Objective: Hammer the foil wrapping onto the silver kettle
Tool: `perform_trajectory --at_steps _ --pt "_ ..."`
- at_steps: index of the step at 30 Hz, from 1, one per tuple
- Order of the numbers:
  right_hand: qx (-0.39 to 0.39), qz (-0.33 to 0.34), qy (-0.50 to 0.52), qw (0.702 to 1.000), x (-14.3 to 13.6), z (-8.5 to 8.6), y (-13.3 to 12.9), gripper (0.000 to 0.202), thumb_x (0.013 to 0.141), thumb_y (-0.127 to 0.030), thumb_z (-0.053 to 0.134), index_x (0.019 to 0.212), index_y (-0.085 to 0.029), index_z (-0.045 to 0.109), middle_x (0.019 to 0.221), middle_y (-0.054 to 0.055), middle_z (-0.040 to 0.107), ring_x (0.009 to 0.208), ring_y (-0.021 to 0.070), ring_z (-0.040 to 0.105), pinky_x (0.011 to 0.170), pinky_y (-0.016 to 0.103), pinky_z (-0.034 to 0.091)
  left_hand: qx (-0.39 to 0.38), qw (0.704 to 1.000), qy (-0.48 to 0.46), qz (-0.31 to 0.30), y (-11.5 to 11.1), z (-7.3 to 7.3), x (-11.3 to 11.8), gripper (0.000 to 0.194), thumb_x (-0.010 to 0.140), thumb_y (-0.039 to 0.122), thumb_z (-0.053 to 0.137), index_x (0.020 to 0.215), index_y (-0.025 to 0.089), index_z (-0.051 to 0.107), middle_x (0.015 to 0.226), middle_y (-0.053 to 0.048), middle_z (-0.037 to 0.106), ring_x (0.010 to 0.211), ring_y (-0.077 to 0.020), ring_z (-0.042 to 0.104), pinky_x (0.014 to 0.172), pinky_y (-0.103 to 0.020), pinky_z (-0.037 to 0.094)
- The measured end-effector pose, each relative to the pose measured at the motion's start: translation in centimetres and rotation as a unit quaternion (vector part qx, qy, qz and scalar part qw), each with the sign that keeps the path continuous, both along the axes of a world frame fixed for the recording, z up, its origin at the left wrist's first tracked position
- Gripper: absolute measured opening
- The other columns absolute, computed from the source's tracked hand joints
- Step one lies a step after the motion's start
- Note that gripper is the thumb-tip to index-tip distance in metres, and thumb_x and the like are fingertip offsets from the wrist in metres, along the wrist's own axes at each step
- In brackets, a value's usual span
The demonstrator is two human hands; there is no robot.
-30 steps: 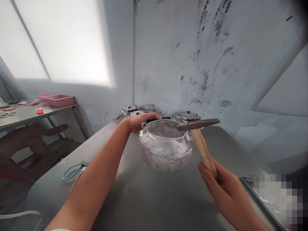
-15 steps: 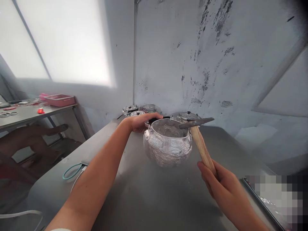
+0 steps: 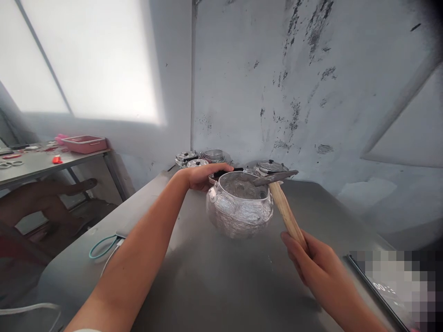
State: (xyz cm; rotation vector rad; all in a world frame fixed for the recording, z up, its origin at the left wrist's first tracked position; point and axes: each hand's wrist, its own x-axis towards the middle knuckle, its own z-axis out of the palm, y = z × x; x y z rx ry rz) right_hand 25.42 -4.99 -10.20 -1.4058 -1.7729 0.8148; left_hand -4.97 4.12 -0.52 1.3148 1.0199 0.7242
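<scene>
A round aluminium pot [image 3: 239, 216] with a dented, shiny wall stands on the grey table, its mouth turned up. My left hand [image 3: 206, 174] is closed around the pot's bail handle, whose black grip [image 3: 238, 170] shows behind the rim; some fingers are hidden. In my right hand [image 3: 313, 263] is a hammer [image 3: 284, 205] with a pale wooden handle. Its long dark metal head lies across the right part of the pot's mouth, one end over the opening. Whether the head touches the rim, I cannot tell.
Several lidded metal pots [image 3: 197, 163] stand at the table's back edge, another lidded pot [image 3: 272, 167] to their right. A phone [image 3: 377, 290] lies at the right, partly pixelated. A teal cord loop [image 3: 100, 248] lies left. A side table holds a pink basket [image 3: 85, 144] and scissors [image 3: 10, 164].
The hammer and my right hand have shifted slightly left, bringing the head a little further over the pot's mouth. My left hand keeps its hold on the handle.
</scene>
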Motion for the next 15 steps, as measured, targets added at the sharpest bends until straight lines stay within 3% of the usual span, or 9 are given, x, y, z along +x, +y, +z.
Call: perform_trajectory --at_steps 3,15 --pt "-0.007 -0.006 -0.002 1.000 0.07 -0.01 -0.01 0.044 0.089 -0.058 0.048 0.064 -0.024 0.037 0.056 -0.006 0.031 0.047 0.0104 0.033 0.043 0.025 0.027 -0.048 0.998 -0.026 -0.011 0.06 -0.02 -0.07 0.028 0.083 0.047 0.069 0.090 0.020 0.071 0.083 0.000 0.069 0.068 -0.0130 0.064 0.057 -0.021 0.049" --pt "-0.023 -0.007 0.007 1.000 -0.09 0.13 -0.19 0.045 0.089 -0.060 0.047 0.064 -0.023 0.035 0.057 -0.006 0.029 0.049 0.0099 0.029 0.045 0.025 0.023 -0.042 0.999 -0.016 -0.013 0.11 0.02 -0.13 0.028 0.083 0.048 0.069 0.087 0.020 0.070 0.077 0.001 0.065 0.063 -0.0115 0.059 0.056 -0.022 0.049"
